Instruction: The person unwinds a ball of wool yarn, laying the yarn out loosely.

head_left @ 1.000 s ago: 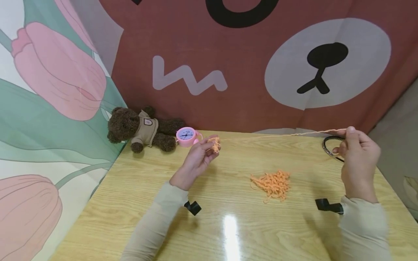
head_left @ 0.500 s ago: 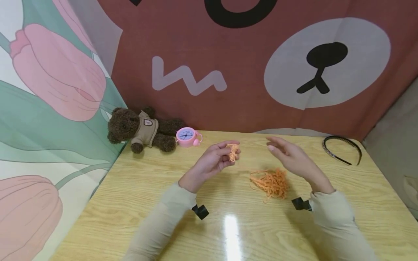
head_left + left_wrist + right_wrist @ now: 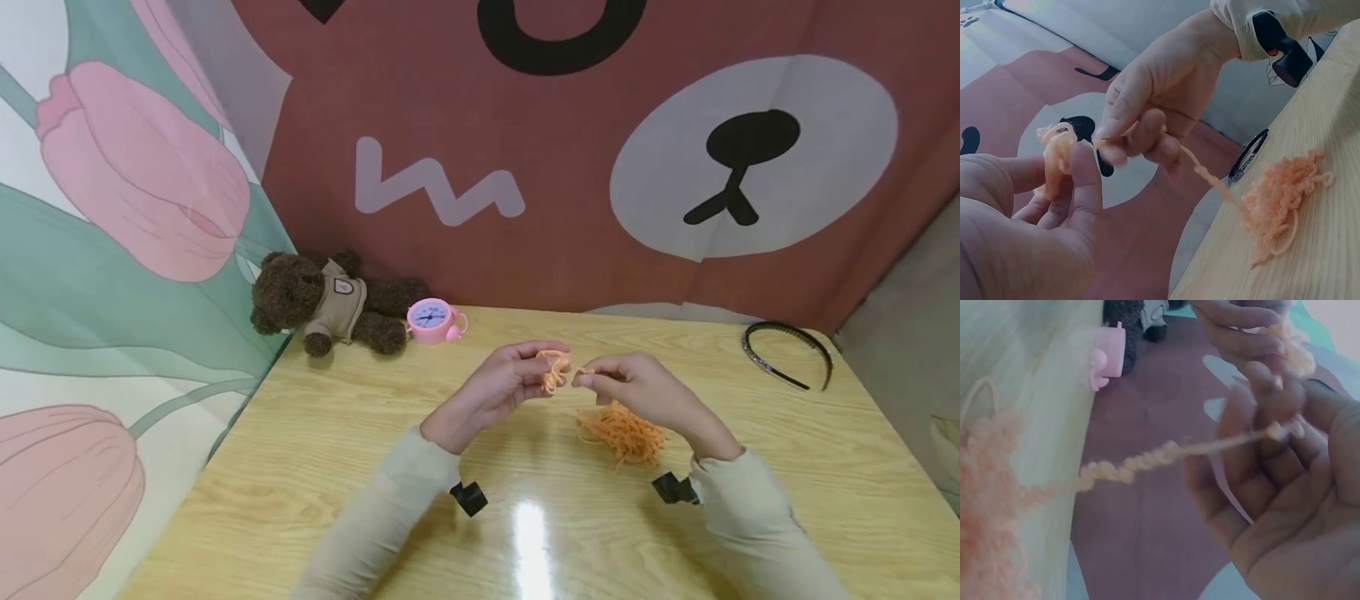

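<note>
My left hand [image 3: 498, 385] holds a small wound bundle of orange yarn [image 3: 555, 373] between thumb and fingers, above the table. Close beside it, my right hand [image 3: 645, 390] pinches the yarn strand between thumb and forefinger. In the right wrist view a crinkled length of yarn strand [image 3: 1129, 467] runs from that hand to the loose pile. The tangled pile of orange yarn [image 3: 626, 435] lies on the table below the right hand, which partly covers it in the head view. The left wrist view also shows this pile [image 3: 1285, 200] with the strand rising from it.
A brown teddy bear [image 3: 337, 304] lies at the back left, with a pink alarm clock [image 3: 431, 322] next to it. A black headband [image 3: 787, 357] rests at the back right. Printed curtains [image 3: 562, 167] stand behind the wooden table [image 3: 315, 467].
My right hand has come in from the far right, where it stretched the strand, to beside the left hand. The left hand has shifted right and nearer with the bundle.
</note>
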`<move>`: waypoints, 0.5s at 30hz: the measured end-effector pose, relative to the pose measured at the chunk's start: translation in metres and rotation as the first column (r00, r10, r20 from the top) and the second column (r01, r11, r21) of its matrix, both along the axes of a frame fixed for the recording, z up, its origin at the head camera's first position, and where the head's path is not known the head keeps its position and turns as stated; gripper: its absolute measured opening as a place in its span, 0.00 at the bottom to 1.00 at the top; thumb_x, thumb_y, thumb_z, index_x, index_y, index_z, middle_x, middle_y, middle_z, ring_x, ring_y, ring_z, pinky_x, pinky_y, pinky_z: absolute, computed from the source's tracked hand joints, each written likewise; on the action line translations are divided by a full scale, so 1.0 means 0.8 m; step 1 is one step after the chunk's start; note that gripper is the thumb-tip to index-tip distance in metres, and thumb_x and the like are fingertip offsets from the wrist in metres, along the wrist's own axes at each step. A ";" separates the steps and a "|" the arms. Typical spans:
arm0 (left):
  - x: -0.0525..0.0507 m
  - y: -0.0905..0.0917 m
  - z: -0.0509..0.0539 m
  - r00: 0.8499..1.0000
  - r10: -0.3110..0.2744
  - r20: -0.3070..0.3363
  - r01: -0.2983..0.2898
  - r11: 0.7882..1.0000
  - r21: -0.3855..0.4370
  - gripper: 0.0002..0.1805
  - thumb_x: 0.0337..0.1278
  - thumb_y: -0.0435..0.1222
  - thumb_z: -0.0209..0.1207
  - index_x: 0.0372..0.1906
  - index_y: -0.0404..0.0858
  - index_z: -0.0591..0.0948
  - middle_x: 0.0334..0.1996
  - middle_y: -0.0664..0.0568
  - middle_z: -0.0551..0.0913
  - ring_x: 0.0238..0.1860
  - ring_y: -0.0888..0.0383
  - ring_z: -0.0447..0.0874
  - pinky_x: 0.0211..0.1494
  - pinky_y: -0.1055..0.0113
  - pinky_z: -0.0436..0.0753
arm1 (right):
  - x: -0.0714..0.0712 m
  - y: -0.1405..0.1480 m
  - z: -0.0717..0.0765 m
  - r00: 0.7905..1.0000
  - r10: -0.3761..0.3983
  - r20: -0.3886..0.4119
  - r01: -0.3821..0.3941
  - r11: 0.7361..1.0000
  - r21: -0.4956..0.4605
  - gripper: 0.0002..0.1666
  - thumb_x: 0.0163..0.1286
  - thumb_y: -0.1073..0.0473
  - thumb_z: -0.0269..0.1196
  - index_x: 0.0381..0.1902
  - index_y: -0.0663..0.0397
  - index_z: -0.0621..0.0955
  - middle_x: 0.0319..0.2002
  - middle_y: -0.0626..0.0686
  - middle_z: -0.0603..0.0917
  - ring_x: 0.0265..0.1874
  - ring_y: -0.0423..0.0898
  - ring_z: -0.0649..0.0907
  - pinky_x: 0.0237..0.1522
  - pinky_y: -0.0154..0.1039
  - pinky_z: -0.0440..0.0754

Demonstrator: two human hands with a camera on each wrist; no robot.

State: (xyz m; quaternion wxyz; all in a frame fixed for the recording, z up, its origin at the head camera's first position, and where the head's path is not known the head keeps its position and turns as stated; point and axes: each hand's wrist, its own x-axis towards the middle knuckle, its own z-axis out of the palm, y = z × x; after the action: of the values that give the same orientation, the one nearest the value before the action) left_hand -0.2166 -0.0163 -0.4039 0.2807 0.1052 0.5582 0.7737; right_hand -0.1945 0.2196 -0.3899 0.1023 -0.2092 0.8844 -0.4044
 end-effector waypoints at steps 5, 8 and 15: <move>-0.002 -0.002 -0.004 0.997 0.057 0.045 -0.059 0.997 0.054 0.21 0.76 0.31 0.51 0.68 0.31 0.74 0.42 0.54 0.87 0.39 0.63 0.88 0.42 0.74 0.88 | 0.002 0.015 0.006 0.982 -0.167 -0.093 0.159 0.983 -0.087 0.19 0.80 0.43 0.53 0.50 0.44 0.86 0.30 0.52 0.83 0.23 0.44 0.77 0.18 0.39 0.69; -0.004 -0.003 -0.008 0.990 0.115 0.087 -0.125 0.985 0.116 0.21 0.78 0.32 0.50 0.69 0.30 0.73 0.43 0.51 0.88 0.41 0.62 0.89 0.45 0.73 0.89 | 0.002 0.026 0.009 0.951 -0.281 -0.130 0.262 0.954 -0.142 0.23 0.80 0.40 0.52 0.52 0.46 0.86 0.28 0.52 0.82 0.26 0.43 0.80 0.21 0.38 0.73; -0.012 -0.009 -0.013 0.948 0.282 0.150 -0.306 0.937 0.167 0.20 0.79 0.33 0.48 0.68 0.30 0.74 0.47 0.47 0.89 0.42 0.61 0.90 0.51 0.69 0.89 | 0.000 0.048 0.013 0.889 -0.440 -0.128 0.387 0.870 -0.307 0.24 0.79 0.42 0.54 0.54 0.52 0.84 0.21 0.48 0.78 0.28 0.43 0.83 0.38 0.27 0.85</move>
State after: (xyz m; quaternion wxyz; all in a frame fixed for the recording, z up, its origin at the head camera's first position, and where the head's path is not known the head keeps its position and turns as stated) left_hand -0.2262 -0.0238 -0.4139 0.1845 -0.0013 0.4735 0.8613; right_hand -0.1945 0.2580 -0.3797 -0.1034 -0.0646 0.8500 -0.5124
